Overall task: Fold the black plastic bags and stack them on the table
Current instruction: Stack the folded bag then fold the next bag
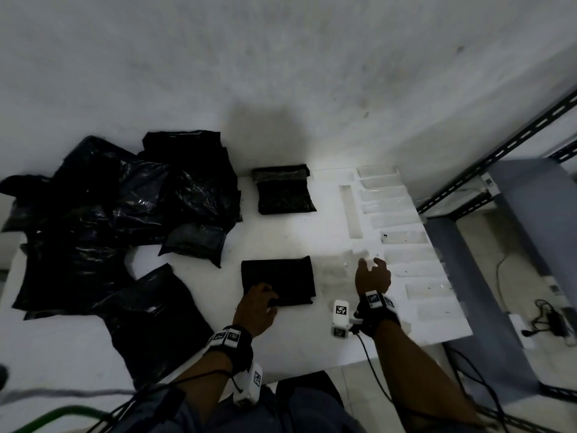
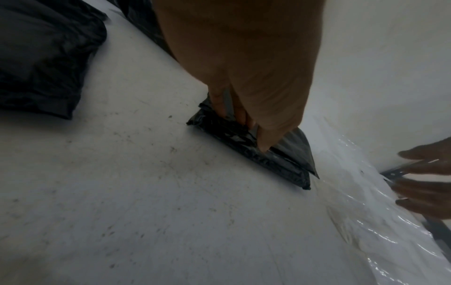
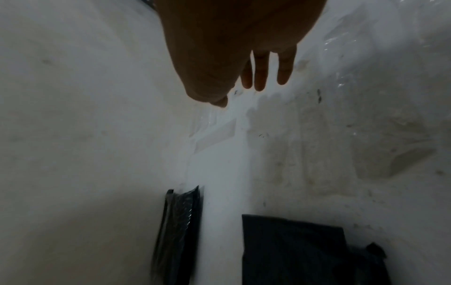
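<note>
Bag (image 1: 278,281), folded, is pinched at its near corner by the left hand (image 1: 256,307); the right hand (image 1: 373,276) hovers spread, empty. One-corner lifting could let slick folds spring open before reaching the stack (image 1: 285,190).

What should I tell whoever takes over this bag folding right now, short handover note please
Left hand: fingers pinch the near edge of the folded bag lying flat on the table.
Right hand: open, holding nothing, over the clear plastic sleeves.
Done: one folded stack sits at the far side; the held bag looks folded.
Left: probably move the held bag onto that stack, then fold the loose bags heaped on the left.
</note>
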